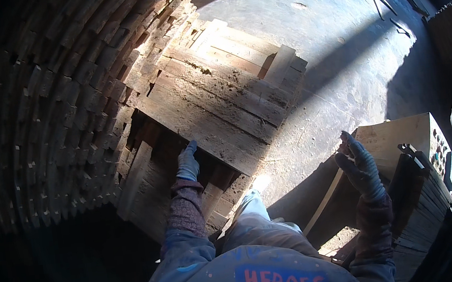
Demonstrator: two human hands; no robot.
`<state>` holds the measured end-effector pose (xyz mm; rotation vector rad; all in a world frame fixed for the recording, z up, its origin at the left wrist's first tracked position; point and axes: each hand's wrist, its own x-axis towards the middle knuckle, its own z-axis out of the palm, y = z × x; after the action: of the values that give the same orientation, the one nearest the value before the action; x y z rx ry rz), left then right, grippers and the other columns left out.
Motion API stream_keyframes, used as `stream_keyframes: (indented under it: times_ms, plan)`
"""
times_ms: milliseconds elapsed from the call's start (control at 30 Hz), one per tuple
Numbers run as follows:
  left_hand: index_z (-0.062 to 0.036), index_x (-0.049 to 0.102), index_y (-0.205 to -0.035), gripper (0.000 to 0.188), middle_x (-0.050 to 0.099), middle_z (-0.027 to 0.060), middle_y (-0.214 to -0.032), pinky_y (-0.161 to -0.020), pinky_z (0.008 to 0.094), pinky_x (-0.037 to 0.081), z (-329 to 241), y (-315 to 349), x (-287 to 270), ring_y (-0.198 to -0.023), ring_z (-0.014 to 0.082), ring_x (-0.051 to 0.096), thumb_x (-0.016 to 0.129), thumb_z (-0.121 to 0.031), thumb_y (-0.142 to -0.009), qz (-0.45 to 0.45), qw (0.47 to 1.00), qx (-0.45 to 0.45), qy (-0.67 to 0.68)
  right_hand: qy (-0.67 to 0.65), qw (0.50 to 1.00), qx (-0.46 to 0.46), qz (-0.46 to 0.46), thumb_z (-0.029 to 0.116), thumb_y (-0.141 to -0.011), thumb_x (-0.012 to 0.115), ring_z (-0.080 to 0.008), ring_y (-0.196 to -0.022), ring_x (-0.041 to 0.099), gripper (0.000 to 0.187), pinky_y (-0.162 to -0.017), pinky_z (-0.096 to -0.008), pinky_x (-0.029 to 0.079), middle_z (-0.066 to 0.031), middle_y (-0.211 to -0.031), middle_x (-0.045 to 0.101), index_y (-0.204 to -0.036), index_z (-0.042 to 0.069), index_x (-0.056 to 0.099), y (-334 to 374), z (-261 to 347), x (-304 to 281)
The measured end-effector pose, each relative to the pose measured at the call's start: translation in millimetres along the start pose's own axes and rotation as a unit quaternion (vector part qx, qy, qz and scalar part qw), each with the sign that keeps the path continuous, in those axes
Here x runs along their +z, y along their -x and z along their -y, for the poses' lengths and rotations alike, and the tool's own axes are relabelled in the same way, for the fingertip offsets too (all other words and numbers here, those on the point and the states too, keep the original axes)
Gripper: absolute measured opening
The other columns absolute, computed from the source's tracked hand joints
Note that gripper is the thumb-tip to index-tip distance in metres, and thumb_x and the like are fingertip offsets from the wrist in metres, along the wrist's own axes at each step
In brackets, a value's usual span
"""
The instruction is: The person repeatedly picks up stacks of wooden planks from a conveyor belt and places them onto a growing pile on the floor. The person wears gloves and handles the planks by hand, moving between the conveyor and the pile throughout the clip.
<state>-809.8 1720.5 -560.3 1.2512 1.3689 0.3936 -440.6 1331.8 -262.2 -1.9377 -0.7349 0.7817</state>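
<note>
My left hand (pixel 187 163), in a pale work glove, is at the near edge of a wooden plank (pixel 203 138). A digit shows at the plank's top edge; the other fingers are largely hidden, apparently closed round that edge. This plank lies beside several others in the top layer of a low stack, with sawdust and wood crumbs on them. A dark gap opens below its near edge, above lower boards (pixel 151 201). Away to the right, my gloved right hand (pixel 362 169) is raised with thumb and fingers apart, holding nothing.
A tall wall of stacked wood pieces (pixel 74 103) rises on the left. To the right stand a pale box-like block (pixel 400 136) and dark slats (pixel 418 190). Loose strips (pixel 384 3) lie on the concrete floor (pixel 278 16) at the far right. Sunlight and deep shadow cross the floor.
</note>
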Motion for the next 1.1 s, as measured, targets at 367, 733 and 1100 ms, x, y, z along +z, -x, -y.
stream_keyframes:
  times_ms: [367, 733, 1100]
  plan:
    - [-0.0025, 0.067, -0.132, 0.067, 0.067, 0.005, -0.127, -0.096, 0.0341, 0.048, -89.1, 60.5, 40.0, -0.108, 0.0182, 0.059, 0.087, -0.042, -0.082, -0.018, 0.952, -0.113, 0.284, -0.066, 0.988, 0.099, -0.1, 0.01, -0.097, 0.071, -0.0195, -0.123, 0.059, 0.057, -0.105, -0.0333, 0.048, -0.0097, -0.132, 0.062, -0.15, 0.002, 0.05, 72.1, -52.3, -25.5]
    - [-0.0077, 0.053, -0.147, 0.084, 0.058, 0.0124, -0.145, -0.111, 0.0464, 0.045, -61.4, -20.8, 60.4, -0.127, 0.0331, 0.059, 0.067, -0.066, -0.089, 0.138, 0.961, -0.06, 0.233, 0.214, 0.966, 0.143, -0.016, 0.045, -0.1, 0.061, -0.042, -0.118, 0.063, 0.062, -0.099, -0.0476, 0.051, -0.0235, -0.133, 0.062, -0.149, 0.008, 0.05, 133.2, -10.1, -42.0]
    - [0.0, 0.05, -0.145, 0.072, 0.06, 0.0163, -0.139, -0.111, 0.0408, 0.046, -176.3, 339.1, 295.5, -0.124, 0.028, 0.061, 0.057, -0.057, -0.102, 0.579, 0.812, 0.041, 0.052, -0.094, 0.984, 0.078, -0.131, 0.056, -0.073, 0.087, -0.04, -0.142, 0.046, 0.124, -0.12, -0.0414, 0.035, -0.029, -0.154, 0.043, -0.161, -0.001, 0.022, 263.2, -28.3, -46.0]
